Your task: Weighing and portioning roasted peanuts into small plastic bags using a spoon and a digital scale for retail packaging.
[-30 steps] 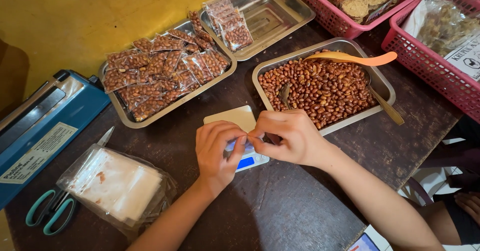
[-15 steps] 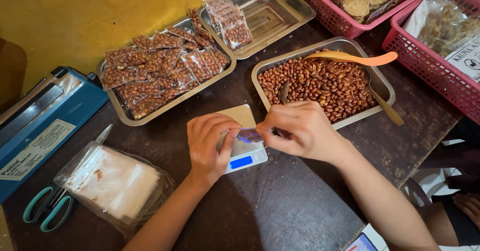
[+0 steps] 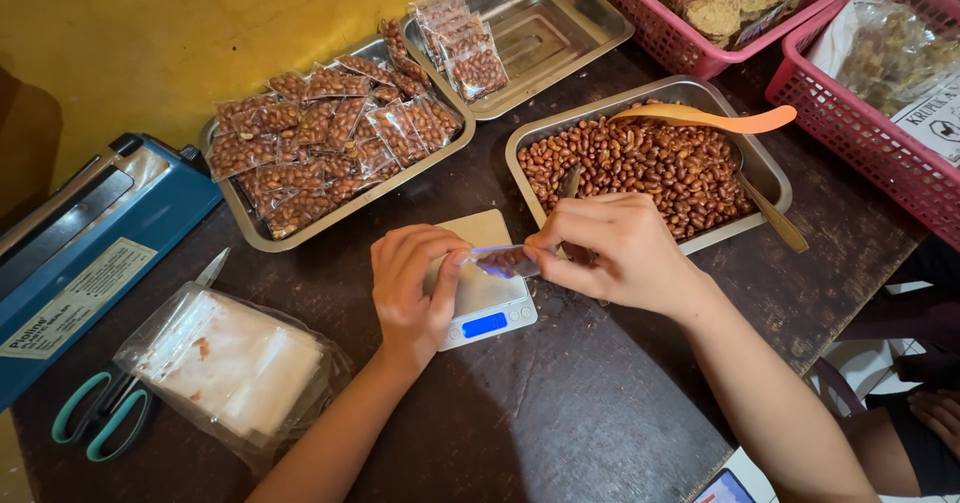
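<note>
Both my hands hold a small clear plastic bag of peanuts (image 3: 503, 260) above a small digital scale (image 3: 487, 309) with a blue display. My left hand (image 3: 410, 288) pinches the bag's left end and my right hand (image 3: 612, 248) pinches its right end. Just behind my right hand stands a steel tray of loose peanuts (image 3: 640, 163) with an orange-handled scoop (image 3: 715, 118) lying across it and a metal spoon (image 3: 772, 213) on its right side.
A steel tray (image 3: 340, 133) heaped with filled peanut packets sits at the back left, another steel tray (image 3: 545, 23) with a few packets behind it. Blue heat sealer (image 3: 90, 233) at left, stack of empty bags (image 3: 230, 363), teal scissors (image 3: 105, 413), pink baskets (image 3: 880, 73) at right.
The small bag has been lifted slightly off the scale between both hands, and my hands have shifted a little up and to the right.
</note>
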